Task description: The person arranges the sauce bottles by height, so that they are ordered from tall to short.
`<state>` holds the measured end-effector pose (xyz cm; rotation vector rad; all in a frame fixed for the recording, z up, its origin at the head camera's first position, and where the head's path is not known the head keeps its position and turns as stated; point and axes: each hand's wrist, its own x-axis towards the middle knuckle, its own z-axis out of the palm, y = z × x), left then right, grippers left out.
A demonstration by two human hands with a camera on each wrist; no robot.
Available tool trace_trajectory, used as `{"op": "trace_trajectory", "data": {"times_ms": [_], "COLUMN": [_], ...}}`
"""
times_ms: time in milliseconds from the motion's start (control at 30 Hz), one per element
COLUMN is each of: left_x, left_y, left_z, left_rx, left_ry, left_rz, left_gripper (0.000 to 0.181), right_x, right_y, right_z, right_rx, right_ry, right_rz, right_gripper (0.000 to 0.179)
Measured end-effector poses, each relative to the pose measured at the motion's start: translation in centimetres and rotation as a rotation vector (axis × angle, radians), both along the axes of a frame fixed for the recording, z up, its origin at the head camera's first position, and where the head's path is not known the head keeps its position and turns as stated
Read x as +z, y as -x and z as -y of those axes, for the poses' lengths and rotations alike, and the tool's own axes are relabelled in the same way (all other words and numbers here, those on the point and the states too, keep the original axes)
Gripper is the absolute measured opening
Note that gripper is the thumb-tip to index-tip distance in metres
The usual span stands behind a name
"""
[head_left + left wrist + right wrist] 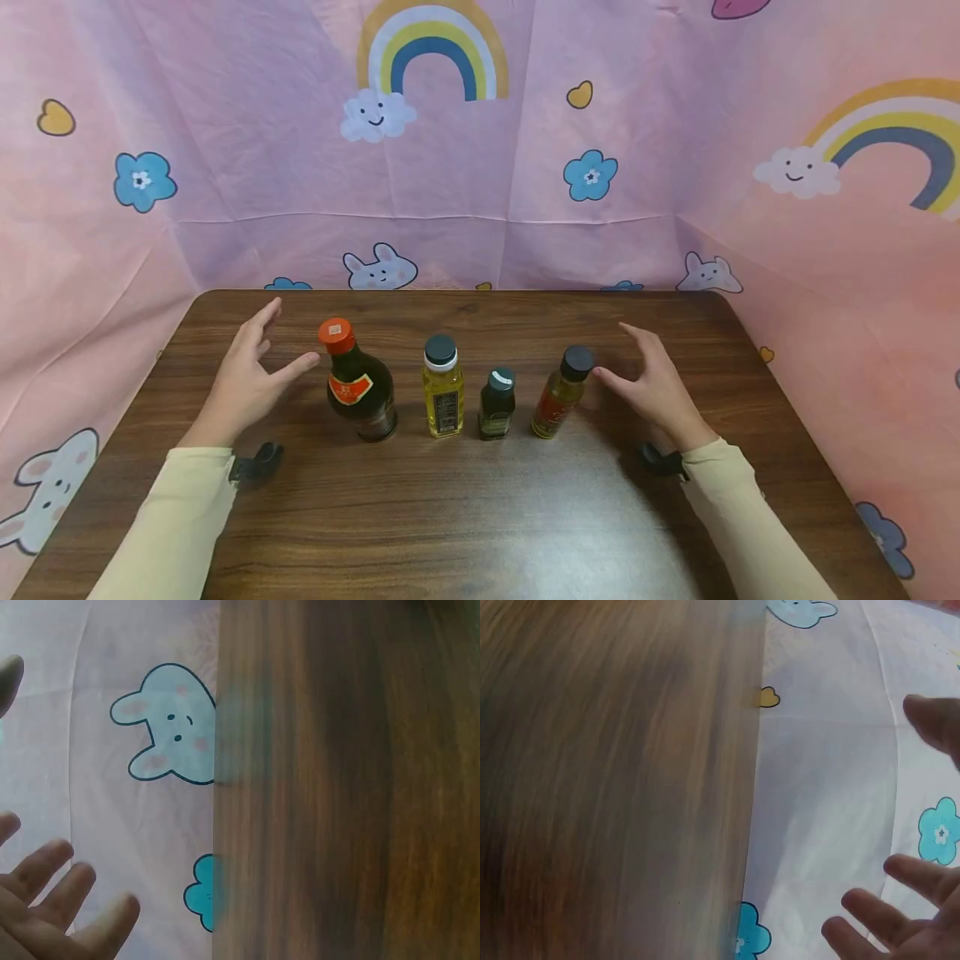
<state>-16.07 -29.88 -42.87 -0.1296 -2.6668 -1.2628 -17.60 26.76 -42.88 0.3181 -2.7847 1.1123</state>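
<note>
Four bottles are not held by either hand: a large dark bottle with a red cap (362,385), a yellow oil bottle with a dark green cap (444,390), a small dark green bottle (497,407) and a black-capped bottle with a red label (557,398). Left of the red-capped bottle my left hand (251,375) hovers, thumb apart from the spread fingers. My right hand (652,383) is just right of the black-capped bottle, its thumb tip near the cap; whether they touch I cannot tell. Both wrist views show loosely spread fingers, the left hand (56,911) and right hand (907,915), with no bottle in sight.
The bottles stand in a row across the middle of a dark wooden table (420,517). A pink and lilac cloth (465,183) with rainbows, flowers and rabbits hangs behind the table and along both sides. A dark strap piece (258,462) sits at the left wrist.
</note>
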Motion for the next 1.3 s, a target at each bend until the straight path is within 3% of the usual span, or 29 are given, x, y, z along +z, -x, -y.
{"op": "trace_trajectory", "data": {"times_ms": [267,533,700,900,1033,1300], "left_x": [-0.1,0.3,0.9,1.1,1.0,0.5], "left_y": [-0.9,-1.9,-2.4,-2.9,-3.3,-3.9], "left_z": [0.5,0.6,0.1,-1.0,-1.9,-4.0], "left_rx": [-0.061,-0.106,-0.149,-0.256,-0.289,-0.255], "left_ry": [-0.118,-0.179,-0.205,-0.231,-0.2,-0.11], "left_rz": [0.017,-0.04,-0.062,-0.097,-0.061,0.008], "left_gripper": [0.092,0.087,0.096,0.107,0.113,0.122], "right_x": [0.4,0.6,0.7,0.6,0.7,0.8], "right_y": [-0.5,-1.3,-1.7,-2.4,-2.7,-3.2], "right_z": [-0.3,-0.6,-0.1,1.3,2.4,4.4], "right_rx": [0.078,0.22,0.315,0.409,0.416,0.331], "right_ry": [0.111,0.291,0.306,0.299,0.316,0.38], "right_rz": [0.046,0.071,0.055,0.061,0.052,0.006], "right_gripper": [0.08,0.069,0.074,0.077,0.076,0.082]}}
